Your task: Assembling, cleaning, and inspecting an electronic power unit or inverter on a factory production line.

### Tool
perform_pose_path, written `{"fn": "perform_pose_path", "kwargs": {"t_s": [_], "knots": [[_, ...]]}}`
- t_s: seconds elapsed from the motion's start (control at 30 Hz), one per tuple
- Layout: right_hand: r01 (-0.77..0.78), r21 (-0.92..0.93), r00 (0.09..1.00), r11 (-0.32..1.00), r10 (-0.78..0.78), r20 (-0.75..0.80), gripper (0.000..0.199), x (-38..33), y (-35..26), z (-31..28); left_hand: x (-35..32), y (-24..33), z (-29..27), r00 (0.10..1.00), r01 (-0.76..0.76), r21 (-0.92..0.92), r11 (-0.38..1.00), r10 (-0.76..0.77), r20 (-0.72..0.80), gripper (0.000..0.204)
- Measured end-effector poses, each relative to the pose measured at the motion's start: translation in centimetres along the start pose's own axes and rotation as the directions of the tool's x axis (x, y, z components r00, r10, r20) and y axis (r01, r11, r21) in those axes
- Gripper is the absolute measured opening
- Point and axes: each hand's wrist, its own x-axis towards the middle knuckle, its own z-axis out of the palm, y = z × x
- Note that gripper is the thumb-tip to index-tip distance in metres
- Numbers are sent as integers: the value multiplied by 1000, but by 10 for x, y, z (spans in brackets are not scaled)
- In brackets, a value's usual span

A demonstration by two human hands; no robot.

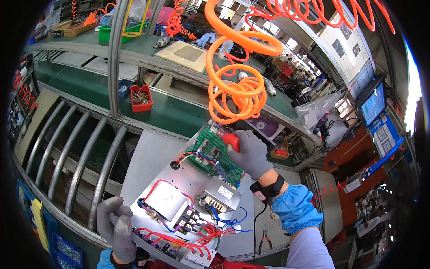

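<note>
My right hand [253, 154], in a grey glove, is closed around a red tool [231, 141]; its tip and exact kind are hidden. It is over the far end of a green circuit board [208, 150] mounted on a metal panel [179, 177]. My left hand [118, 231], also gloved, is beside the panel's near left edge. Its fingers are loosely bent, apart from the thumb, with nothing visible between them. The panel also carries a white box-shaped component [165, 200], a transformer [222, 193], terminal blocks [188, 220] and red wires [177, 240].
An orange coiled hose [242, 94] hangs just beyond my right hand. Metal rollers [80, 161] lie to the left. A red bin [141, 98] of small parts is on the green bench [172, 114]. Pliers [265, 241] lie at the near right, by a black cable [255, 226].
</note>
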Motion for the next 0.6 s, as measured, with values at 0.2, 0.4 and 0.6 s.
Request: {"fn": "perform_pose_path", "kwargs": {"t_s": [0.2, 0.4, 0.6], "knots": [[17, -24, 1000, 1000, -17, -10, 40, -1, 0, 0, 2, -1, -1, 1000, -8, -13, 1000, 8, 18, 44], [40, 63, 999, 997, -38, -36, 40, 7, -3, 6, 1, 1, 1, 1000, -13, -7, 1000, 13, -1, 41], [34, 55, 999, 998, -33, -22, 38, 10, -2, 14, 1, -2, 0, 1000, -23, -21, 1000, 24, 8, 41]]}}
